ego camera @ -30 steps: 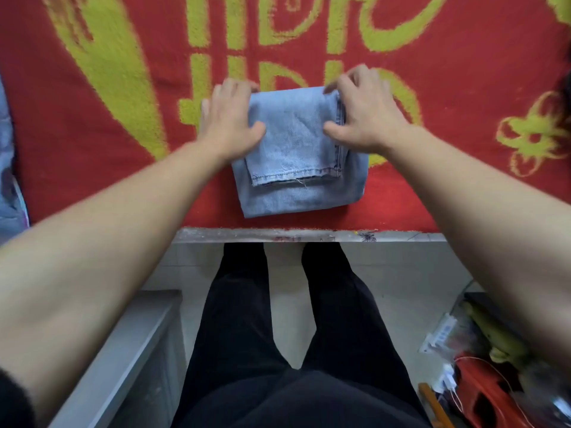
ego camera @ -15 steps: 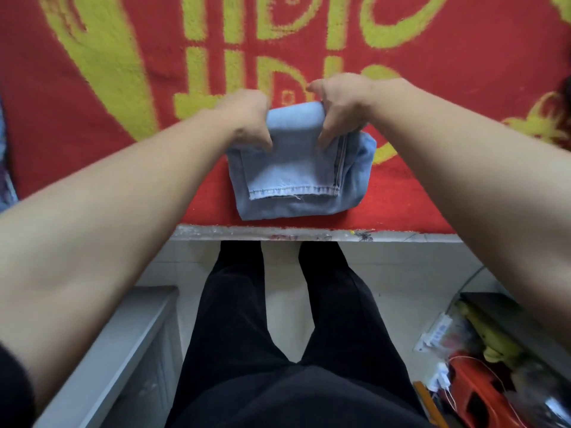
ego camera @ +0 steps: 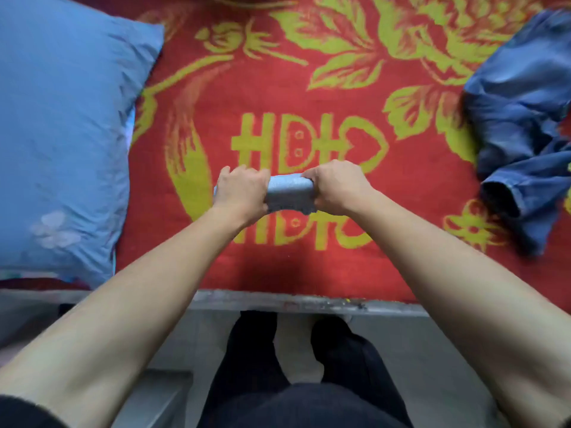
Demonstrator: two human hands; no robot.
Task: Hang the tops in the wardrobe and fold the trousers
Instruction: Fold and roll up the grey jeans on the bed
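Fingers [ego camera: 234, 177] of left hand [ego camera: 242, 189] and right hand [ego camera: 335, 186] curled round small folded jeans [ego camera: 289, 193], one hand at each end. Bundle over middle of red blanket [ego camera: 278, 267], nearer front edge; lifted or resting, cannot tell. Squeeze both ends evenly so folds don't slip. Set down flat, away from dark blue clothes [ego camera: 519, 118] at right edge.

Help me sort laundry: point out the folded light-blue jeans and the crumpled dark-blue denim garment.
folded light-blue jeans [ego camera: 289, 193]: head view, middle of the exposed bundle.
crumpled dark-blue denim garment [ego camera: 519, 118]: head view, its broad upper part.
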